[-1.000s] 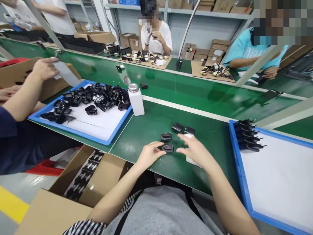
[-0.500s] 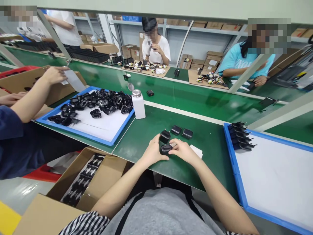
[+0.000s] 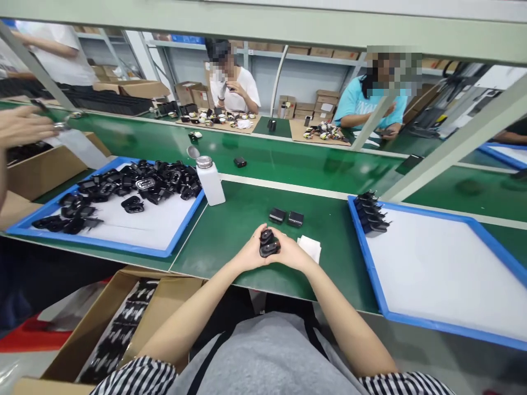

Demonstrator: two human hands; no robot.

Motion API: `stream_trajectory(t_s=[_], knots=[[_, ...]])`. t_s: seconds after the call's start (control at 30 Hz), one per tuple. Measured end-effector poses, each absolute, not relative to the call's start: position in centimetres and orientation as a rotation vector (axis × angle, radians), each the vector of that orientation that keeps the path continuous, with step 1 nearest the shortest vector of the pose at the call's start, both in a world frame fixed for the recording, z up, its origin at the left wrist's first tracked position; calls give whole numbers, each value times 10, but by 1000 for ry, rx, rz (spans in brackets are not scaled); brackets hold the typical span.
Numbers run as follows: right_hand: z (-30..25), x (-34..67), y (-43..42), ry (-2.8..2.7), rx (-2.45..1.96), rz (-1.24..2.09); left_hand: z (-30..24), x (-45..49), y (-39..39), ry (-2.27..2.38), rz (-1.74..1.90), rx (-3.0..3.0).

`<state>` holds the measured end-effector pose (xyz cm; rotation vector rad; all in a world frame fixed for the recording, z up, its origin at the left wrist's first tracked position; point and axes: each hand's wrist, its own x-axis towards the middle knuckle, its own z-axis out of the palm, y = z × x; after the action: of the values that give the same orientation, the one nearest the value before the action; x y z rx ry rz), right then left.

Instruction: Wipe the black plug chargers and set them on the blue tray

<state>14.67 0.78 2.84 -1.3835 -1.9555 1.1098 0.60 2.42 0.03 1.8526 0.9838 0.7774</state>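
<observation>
My left hand (image 3: 248,255) and my right hand (image 3: 291,253) meet over the green bench, closed around two black plug adapters. The rear plug adapter (image 3: 267,236) stands against the front plug adapter (image 3: 270,249); fingers grip them from both sides and hide their edges. Just beyond my hands lie a black charger block (image 3: 277,215) and a second charger block (image 3: 295,219), side by side. A folded white cloth or paper (image 3: 309,248) rests by my right wrist.
At left, a blue-rimmed tray (image 3: 169,248) holds a heap of black plug parts (image 3: 160,178). A white pump bottle (image 3: 211,185) stands beside it, lid up. The right tray (image 3: 373,269) has a row of plug adapters (image 3: 369,213). A co-worker's hand (image 3: 24,126) is far left.
My hands have closed together around the two plug adapters. The small metal-ended piece at my right fingers is out of sight. The view has shifted right; the co-worker's bottle has risen.
</observation>
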Motion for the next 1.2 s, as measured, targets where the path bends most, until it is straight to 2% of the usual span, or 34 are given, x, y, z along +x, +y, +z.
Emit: stream_trajectory(t_s=[0.17,0.3,0.37,0.47,0.6,0.7,0.8,0.87,0.93,1.03,1.13,1.2], knots=[[52,196,-45,-1755,-1449,1039,29,52,2,736,798,1738],[89,267,-90,-1579,-1607,774,65,136,-3,468,794,1927],[97,308,-101,-1489,-1719,762,70,185,-5,372,770,2037],[85,358,-96,-1344,-1759,861,57,245,-2,455,738,2206],[46,376,-67,-1130,-1624,902,31,274,5,743,734,2246],[25,365,-50,-1045,-1560,870,27,271,4,933,639,2262],[25,356,-49,-1000,-1615,832,38,251,2,925,422,2297],[40,356,-52,-924,-1748,645,47,224,6,842,301,2341],[67,356,-50,-880,-1849,322,55,187,16,766,218,2406],[114,344,-17,-1079,-1772,29,56,127,42,944,122,2442],[138,302,57,-1624,-1788,187,47,87,69,1340,116,2419],[133,264,119,-1789,-1795,331,39,74,82,1525,131,2384]])
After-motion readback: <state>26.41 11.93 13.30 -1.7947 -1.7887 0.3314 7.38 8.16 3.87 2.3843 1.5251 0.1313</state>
